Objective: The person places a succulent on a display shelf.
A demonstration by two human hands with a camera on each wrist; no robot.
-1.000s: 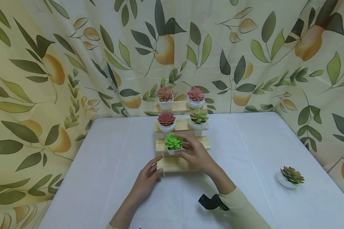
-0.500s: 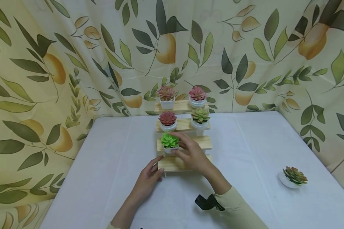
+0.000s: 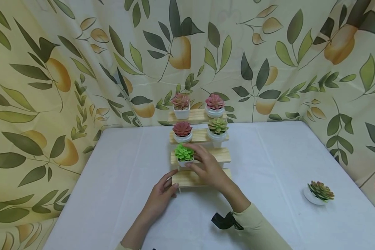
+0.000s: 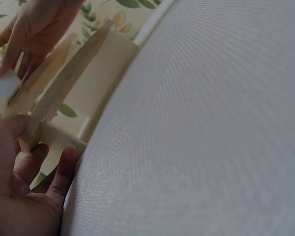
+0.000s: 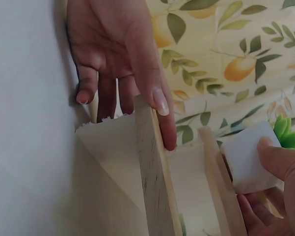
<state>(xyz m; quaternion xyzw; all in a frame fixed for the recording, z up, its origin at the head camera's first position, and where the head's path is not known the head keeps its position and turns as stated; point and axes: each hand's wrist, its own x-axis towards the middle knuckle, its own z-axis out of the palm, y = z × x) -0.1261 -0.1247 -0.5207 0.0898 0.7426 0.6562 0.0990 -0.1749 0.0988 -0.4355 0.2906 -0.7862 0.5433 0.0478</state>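
Observation:
My right hand (image 3: pixel 207 168) pinches the white square pot (image 5: pixel 250 152) of a bright green artificial succulent (image 3: pixel 184 152). The pot is at the left end of the third shelf down on a wooden tiered plant stand (image 3: pixel 187 178); in the right wrist view its base is against or very close to the plank. With thumb and fingers, my left hand (image 3: pixel 160 196) grips the left end of the lowest shelf. In the left wrist view, some fingers lie beside the stand's pale side support (image 4: pixel 61 137).
On the upper shelves stand a reddish succulent (image 3: pixel 181 102), a pink one (image 3: pixel 214 101), a dark red one (image 3: pixel 182 129) and a yellow-green one (image 3: pixel 217 126). Another potted succulent (image 3: pixel 320 192) leans on the white tablecloth (image 3: pixel 268 166) at right. A leaf-patterned curtain (image 3: pixel 225 80) hangs behind.
My right hand has shifted the bright green succulent left along the third shelf, then stayed almost still over the last half second. My left hand keeps its grip on the stand.

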